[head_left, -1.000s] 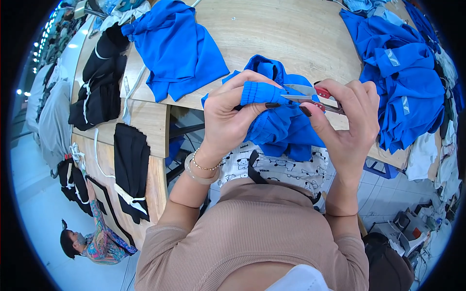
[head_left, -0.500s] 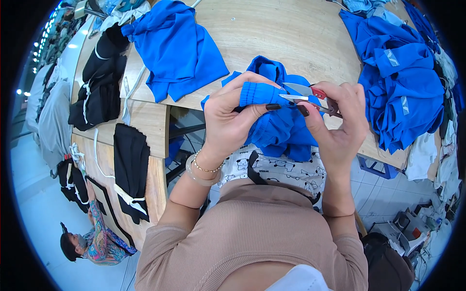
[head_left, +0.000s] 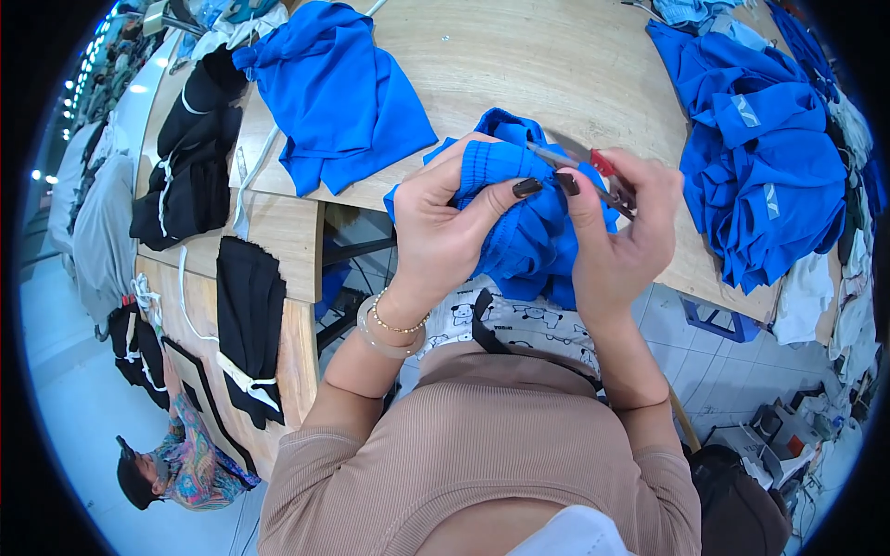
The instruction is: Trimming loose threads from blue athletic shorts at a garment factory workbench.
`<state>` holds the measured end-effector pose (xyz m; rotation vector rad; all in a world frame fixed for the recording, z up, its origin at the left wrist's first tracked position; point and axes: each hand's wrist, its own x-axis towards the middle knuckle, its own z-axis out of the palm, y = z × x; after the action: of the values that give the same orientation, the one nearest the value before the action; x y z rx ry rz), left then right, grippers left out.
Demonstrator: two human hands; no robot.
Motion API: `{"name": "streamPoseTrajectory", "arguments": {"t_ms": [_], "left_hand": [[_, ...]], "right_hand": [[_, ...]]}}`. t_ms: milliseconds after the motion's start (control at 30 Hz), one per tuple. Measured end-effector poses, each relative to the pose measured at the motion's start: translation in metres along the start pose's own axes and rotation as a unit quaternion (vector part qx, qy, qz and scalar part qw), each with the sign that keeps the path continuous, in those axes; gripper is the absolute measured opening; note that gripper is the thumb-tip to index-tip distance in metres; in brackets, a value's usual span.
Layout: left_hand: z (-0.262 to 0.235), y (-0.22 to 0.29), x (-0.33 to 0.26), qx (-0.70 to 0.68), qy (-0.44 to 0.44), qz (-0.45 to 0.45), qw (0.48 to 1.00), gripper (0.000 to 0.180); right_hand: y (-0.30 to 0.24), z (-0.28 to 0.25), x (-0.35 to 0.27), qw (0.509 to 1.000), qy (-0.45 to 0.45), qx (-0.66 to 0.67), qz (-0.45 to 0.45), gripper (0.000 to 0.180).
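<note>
A blue garment (head_left: 533, 236) with a gathered elastic band hangs over the table's near edge, in front of my body. My left hand (head_left: 440, 218) is closed on it, the thumb pressing the elastic part. In my right hand (head_left: 626, 222) I hold small thread snips (head_left: 593, 171) with a red part, their blades pointing left across the cloth. My right thumb and forefinger meet near my left thumb at the fabric. Whether the blades touch a thread is too small to tell.
Another blue garment (head_left: 338, 97) lies flat at the far left of the wooden table (head_left: 519, 56). Blue garments are heaped (head_left: 765, 157) at the right. Black cloth bundles (head_left: 195, 148) tied with white strips lie leftward. A person (head_left: 190, 459) works at the lower left.
My right hand has moved left and turned, bringing the snips across the cloth. My left thumb has shifted slightly on the elastic band. The person at lower left has leaned a little.
</note>
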<state>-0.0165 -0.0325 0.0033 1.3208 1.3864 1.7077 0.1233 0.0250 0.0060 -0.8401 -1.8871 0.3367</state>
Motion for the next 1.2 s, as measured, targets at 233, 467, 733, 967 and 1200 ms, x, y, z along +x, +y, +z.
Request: {"name": "streamPoseTrajectory", "arguments": {"t_ms": [233,467,733,967,1200], "left_hand": [[0.004,-0.007,-0.004,-0.034,-0.015,-0.061,0.997,0.010],[-0.004,-0.008,-0.002,0.011,-0.008,-0.028,1.000,0.010],[-0.002,-0.002,-0.001,0.014,-0.015,-0.035,0.999,0.011],[-0.002,-0.001,-0.001,0.025,-0.018,-0.028,0.999,0.012],[-0.002,0.001,-0.001,0.022,-0.015,-0.030,0.999,0.012]], "right_hand": [[0.008,0.006,0.012,0.878,0.093,0.356,0.306,0.026],[0.017,-0.033,0.032,0.992,-0.082,0.094,0.011,0.038],[0.020,-0.032,0.027,0.992,-0.088,-0.052,-0.076,0.037],[0.017,-0.031,0.028,0.990,-0.083,-0.067,-0.096,0.035],[0.019,-0.023,0.025,0.993,-0.080,-0.033,-0.082,0.036]]}}
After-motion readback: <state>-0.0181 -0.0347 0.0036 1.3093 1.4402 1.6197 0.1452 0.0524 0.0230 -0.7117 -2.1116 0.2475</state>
